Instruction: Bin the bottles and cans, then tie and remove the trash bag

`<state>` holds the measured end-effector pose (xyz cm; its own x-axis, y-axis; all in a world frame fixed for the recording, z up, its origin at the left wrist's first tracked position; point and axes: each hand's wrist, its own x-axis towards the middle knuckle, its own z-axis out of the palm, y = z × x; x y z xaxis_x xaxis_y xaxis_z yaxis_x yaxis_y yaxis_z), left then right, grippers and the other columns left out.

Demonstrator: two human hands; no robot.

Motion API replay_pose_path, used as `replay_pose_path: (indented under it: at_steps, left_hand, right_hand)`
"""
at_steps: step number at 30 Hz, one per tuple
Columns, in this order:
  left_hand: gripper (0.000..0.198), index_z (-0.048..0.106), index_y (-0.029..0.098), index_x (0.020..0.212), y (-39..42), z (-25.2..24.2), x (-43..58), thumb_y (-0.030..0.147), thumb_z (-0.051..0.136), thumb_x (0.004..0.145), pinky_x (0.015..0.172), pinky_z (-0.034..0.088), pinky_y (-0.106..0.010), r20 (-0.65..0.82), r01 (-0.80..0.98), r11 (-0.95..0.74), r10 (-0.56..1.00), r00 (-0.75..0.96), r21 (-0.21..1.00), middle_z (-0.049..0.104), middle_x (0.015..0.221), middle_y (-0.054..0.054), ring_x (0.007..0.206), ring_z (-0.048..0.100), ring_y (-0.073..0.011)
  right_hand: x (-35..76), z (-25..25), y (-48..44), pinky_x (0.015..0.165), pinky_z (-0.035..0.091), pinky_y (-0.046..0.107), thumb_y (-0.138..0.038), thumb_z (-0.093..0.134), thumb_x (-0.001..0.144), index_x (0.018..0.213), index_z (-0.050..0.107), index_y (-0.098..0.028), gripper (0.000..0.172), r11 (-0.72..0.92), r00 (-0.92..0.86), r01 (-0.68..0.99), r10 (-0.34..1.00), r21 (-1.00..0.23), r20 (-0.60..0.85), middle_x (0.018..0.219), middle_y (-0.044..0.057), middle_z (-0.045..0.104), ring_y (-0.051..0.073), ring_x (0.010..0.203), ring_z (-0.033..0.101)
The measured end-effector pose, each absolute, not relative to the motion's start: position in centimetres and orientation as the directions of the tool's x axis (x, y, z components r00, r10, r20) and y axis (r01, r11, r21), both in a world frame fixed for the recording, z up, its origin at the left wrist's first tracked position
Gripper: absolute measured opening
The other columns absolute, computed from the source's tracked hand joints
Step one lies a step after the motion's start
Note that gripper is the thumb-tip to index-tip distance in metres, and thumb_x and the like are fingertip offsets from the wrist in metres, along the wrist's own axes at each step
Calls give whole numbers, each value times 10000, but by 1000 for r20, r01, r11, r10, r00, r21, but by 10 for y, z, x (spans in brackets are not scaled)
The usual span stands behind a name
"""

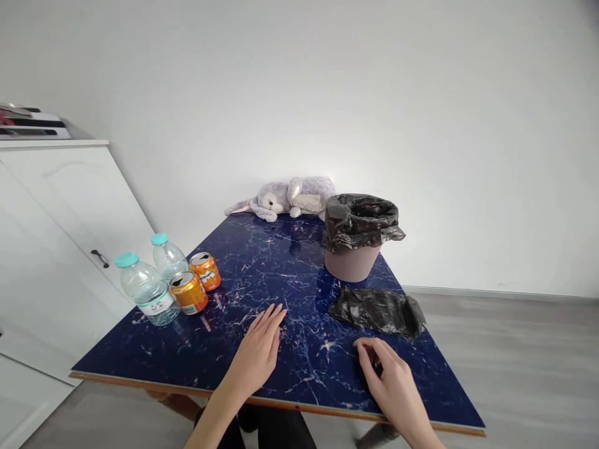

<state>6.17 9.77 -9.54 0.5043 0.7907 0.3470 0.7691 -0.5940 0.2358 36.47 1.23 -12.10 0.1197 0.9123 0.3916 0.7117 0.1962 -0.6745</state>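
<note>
My left hand (256,354) lies flat on the dark blue marbled table (290,262), fingers stretched out and together, holding nothing. My right hand (393,383) rests near the table's front right edge with its fingers loosely curled down onto the surface, nothing visible in them. A crumpled black plastic bag (378,310) lies just beyond my right hand. Behind the crumpled bag stands a small brown bin (352,262) lined with another black bag (361,219).
Two clear water bottles with teal caps (146,288) (167,255) and two orange cans (188,291) (205,270) stand at the table's left. A grey plush rabbit (285,198) lies at the far edge against the wall. A white cabinet (60,231) stands left.
</note>
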Motion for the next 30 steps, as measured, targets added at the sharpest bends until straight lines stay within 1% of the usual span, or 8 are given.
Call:
replay_pose_path:
  at_steps: [3,8,17,24,30]
  left_hand:
    - [567,262,378,1670,98,-98,61,246,329,1124,1262,414,-492,355,767,-598,786,506,230,450,1672,3,1560,393,-232]
    - [556,266,371,1673,98,-98,61,278,337,1130,1259,418,-495,354,768,-597,787,505,233,459,1666,-10,1555,403,-243]
    - [515,354,351,1640,98,-102,60,290,330,1129,1256,417,-514,362,754,-608,780,510,248,456,1667,-18,1561,392,-254]
    - [495,412,342,1611,99,-103,59,283,334,1126,1260,415,-508,359,752,-611,778,515,246,457,1667,-18,1558,396,-254]
    - [482,437,333,1596,98,-100,60,287,336,1127,1261,412,-519,360,753,-610,779,514,247,473,1656,-21,1554,405,-253]
  right_hand:
    - [365,-121,12,765,567,305,-451,436,1100,1085,675,-267,302,205,116,703,912,-681,393,1063,70,740,216,893,724]
    - [365,-118,12,750,561,295,-455,448,1093,1061,681,-264,303,212,117,705,907,-677,406,1035,60,744,209,866,722]
    - [366,-120,9,766,562,320,-462,447,1091,1069,689,-251,322,200,112,695,919,-691,379,1062,88,745,226,858,708]
    - [367,-121,9,758,566,306,-491,452,1085,1084,689,-271,323,170,117,689,933,-704,339,1092,70,745,221,889,719]
    - [366,-122,8,785,565,314,-477,447,1089,1078,692,-266,324,183,116,692,927,-698,358,1085,77,743,226,914,717]
